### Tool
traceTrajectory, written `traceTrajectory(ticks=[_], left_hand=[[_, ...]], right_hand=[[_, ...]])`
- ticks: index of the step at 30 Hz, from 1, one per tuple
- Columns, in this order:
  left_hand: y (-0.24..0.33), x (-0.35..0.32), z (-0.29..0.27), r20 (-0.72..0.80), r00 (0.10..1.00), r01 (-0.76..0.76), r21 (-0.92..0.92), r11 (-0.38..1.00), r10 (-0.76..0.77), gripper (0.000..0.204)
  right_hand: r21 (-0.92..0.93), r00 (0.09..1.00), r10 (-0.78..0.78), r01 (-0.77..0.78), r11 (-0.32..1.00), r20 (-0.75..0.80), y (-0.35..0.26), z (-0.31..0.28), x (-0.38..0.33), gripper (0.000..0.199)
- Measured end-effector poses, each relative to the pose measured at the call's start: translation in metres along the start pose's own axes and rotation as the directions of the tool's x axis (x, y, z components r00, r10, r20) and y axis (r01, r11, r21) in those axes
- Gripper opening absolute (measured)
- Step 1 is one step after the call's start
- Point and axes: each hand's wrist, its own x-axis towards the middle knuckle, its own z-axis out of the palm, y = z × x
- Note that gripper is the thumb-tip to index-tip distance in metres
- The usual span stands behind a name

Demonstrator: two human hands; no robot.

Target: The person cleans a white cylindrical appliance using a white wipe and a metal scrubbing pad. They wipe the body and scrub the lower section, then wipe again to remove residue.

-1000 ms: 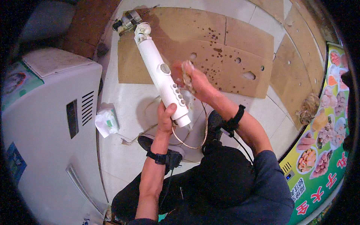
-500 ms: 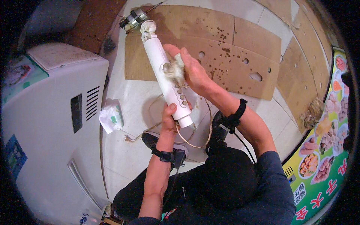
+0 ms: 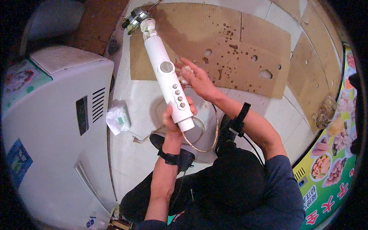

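A white fan column slants across the middle, with a round grey knob and a row of several grey buttons on its face. My left hand is closed around its lower end. My right hand, beside the column's right edge, holds a crumpled, dirty wipe in its bent fingers. Past the column's upper end is a metal fan motor with a thin shaft; I cannot tell whether they are joined. A pale power cord loops below the column, and its plug lies on the floor.
Flattened cardboard, spotted with brown stains, covers part of the tiled floor. A white tissue pack lies near the white appliance at left. On the right stand a crumpled brown heap and a colourful food-picture panel.
My right hand and the wipe have moved off the column's face to its right side, uncovering the round knob. The column's lower end has shifted slightly left in my left hand.
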Motion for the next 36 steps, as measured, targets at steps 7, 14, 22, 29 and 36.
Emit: traceTrajectory(ticks=[7,14,22,29,36], left_hand=[[0.012,0.001,0.045,-0.171,0.952,0.015,0.854,0.520,0.254,0.067],[0.018,0.004,0.052,0.015,0.891,0.037,0.994,-0.105,0.454,0.070],[0.019,0.005,0.028,-0.266,0.917,0.122,0.897,0.424,0.299,0.063],[-0.020,0.016,0.035,-0.149,0.924,-0.095,0.800,0.592,0.351,0.067],[-0.021,0.033,0.034,-0.124,0.947,-0.120,0.716,0.687,0.295,0.068]], right_hand=[[0.466,0.904,0.326,-0.422,0.778,0.275,0.003,0.010,0.019,0.042],[0.448,0.854,0.488,-0.513,0.732,0.180,0.005,0.021,-0.072,0.046],[-0.035,0.785,0.543,-0.559,0.828,0.297,-0.002,-0.023,-0.104,0.065],[0.493,0.863,0.496,-0.472,0.731,0.091,-0.001,-0.036,-0.078,0.049],[0.477,0.854,0.448,-0.520,0.709,0.265,-0.010,-0.050,-0.087,0.045]])
